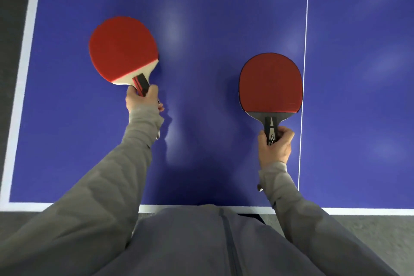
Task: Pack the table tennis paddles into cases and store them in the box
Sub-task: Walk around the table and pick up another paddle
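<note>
Gripping bright paddle [123, 49], left hand [140, 99]; darker paddle [271, 83], right hand [275, 147], beside centreline [306, 29].

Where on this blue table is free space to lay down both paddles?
The widest bare strip of the table lies between the bright red paddle in the left hand and the darker paddle in the right hand. Also bare: beyond both blades, and right of the thin white line. Only the paddles themselves take room.

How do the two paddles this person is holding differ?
The left paddle has brighter red rubber and a pale wooden neck; the right paddle has darker rubber and a dark grey neck. The left paddle leans leftward, the right paddle points straight ahead. Both show red faces, gripped by their handles.
</note>
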The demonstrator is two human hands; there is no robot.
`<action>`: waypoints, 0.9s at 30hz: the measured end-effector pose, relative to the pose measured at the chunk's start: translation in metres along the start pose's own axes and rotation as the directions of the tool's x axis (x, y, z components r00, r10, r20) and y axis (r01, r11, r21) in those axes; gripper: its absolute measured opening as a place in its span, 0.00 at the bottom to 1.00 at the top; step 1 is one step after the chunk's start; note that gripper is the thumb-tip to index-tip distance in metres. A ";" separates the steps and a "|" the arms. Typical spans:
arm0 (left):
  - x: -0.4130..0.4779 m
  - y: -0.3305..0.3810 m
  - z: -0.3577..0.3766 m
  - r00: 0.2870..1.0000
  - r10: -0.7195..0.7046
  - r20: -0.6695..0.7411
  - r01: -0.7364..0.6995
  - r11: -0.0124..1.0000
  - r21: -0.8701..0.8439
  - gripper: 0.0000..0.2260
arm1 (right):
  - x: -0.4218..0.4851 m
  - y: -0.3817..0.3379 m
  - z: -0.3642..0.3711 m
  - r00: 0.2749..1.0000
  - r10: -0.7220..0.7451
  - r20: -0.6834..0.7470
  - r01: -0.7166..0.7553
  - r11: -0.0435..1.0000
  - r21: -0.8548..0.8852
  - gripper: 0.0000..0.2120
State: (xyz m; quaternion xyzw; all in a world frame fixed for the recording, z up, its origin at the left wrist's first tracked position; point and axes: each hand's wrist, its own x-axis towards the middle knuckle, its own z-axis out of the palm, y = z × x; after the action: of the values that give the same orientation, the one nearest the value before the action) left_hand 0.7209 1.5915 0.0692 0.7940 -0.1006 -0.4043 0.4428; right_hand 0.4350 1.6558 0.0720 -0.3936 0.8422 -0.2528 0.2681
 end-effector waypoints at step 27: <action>-0.184 -0.155 0.030 0.862 -0.171 0.477 0.114 0.983 0.147 0.07 | -0.064 0.059 -0.025 0.953 -0.054 0.299 -0.003 0.983 0.185 0.17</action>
State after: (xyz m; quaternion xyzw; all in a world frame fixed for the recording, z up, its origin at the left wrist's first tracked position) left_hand 0.5478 1.7597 0.0407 0.6955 -0.1726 -0.6165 0.3262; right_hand 0.4232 1.7453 0.0687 -0.4122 0.7592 -0.2694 0.4256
